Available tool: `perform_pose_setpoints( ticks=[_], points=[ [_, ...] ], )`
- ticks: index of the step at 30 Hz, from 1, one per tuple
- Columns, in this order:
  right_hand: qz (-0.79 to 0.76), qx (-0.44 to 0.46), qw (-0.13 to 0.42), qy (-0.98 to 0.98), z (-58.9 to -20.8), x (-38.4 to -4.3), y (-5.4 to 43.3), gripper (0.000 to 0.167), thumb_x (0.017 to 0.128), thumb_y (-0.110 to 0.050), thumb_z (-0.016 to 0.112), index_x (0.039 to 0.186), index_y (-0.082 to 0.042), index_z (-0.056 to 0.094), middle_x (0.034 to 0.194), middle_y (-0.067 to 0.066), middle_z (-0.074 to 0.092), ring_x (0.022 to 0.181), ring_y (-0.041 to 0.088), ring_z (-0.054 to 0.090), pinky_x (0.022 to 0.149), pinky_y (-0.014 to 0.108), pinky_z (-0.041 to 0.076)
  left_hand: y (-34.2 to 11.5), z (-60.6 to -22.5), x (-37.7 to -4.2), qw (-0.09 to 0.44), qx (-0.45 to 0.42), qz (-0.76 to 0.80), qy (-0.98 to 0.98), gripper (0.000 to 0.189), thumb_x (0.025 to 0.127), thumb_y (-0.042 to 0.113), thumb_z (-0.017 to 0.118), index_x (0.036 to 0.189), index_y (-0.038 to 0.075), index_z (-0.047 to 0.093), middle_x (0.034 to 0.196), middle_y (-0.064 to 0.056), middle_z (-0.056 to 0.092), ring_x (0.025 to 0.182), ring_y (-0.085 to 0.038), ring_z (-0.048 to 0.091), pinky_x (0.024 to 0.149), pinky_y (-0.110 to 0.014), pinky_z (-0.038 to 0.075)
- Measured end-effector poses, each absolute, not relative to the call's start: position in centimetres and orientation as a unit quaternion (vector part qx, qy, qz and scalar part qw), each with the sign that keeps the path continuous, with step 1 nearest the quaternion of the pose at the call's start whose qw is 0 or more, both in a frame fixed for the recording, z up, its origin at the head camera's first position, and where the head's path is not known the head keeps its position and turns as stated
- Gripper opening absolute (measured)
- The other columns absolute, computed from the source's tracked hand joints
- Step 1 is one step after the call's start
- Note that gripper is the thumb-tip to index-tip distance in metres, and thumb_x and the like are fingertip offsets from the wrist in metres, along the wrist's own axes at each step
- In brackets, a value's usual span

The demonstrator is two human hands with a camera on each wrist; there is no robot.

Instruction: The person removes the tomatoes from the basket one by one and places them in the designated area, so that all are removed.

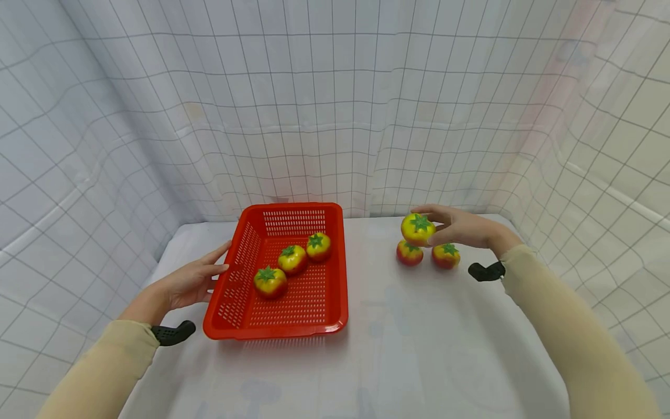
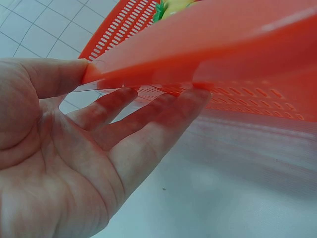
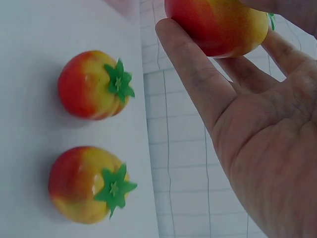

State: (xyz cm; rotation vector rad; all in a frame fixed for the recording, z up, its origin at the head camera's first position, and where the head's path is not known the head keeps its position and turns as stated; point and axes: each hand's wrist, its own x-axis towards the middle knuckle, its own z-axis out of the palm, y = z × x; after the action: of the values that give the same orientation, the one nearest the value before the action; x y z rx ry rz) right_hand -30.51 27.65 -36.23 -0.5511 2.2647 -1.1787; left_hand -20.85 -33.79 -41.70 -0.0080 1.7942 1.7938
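The right hand [image 1: 455, 226] is gripping one red-and-yellow tomato [image 1: 417, 230] by its sides, thumb and fingers curving around it. That held tomato is hanging above the white table [image 1: 398, 337], near two loose tomatoes [image 1: 446, 257] that are resting there side by side; from the head view it is partly overlapping one of them. Doing this well is probably asking for an even, light hold – enough to keep the smooth skin from slipping – and enough height to be clearing its neighbours.

Across to the left, the left hand [image 1: 191, 282] is pinching the side rim of a red basket [image 1: 277, 333], thumb on the edge, fingertips reaching beneath to the outer wall. Inside, three tomatoes [image 1: 292, 260] are lying in a slanting row – round things likely to roll, so a steady, level pinch should be serving best. Beyond, a gridded curtain [image 1: 314, 116] is hanging.
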Motion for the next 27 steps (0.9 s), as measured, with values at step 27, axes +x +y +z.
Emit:
perform_pose_setpoints(
  ticks=[27],
  points=[
    [-0.549, -0.163, 0.242, 0.783, -38.6, -29.4, 35.1, 0.074, 0.096, -0.008, 0.068, 0.16, -0.014, 0.03, 0.161, 0.02, 0.021, 0.136, 0.031, 0.045, 0.102, 0.033, 0.05, -33.8, -41.7, -20.8, 0.298, 0.002, 0.673, 0.677, 0.072, 0.112, 0.027, 0.042, 0.163, 0.038, -0.008, 0.165, -0.024, 0.013, 0.122, -0.032, 0.059, 0.096, -0.055, 0.053]
  ],
)
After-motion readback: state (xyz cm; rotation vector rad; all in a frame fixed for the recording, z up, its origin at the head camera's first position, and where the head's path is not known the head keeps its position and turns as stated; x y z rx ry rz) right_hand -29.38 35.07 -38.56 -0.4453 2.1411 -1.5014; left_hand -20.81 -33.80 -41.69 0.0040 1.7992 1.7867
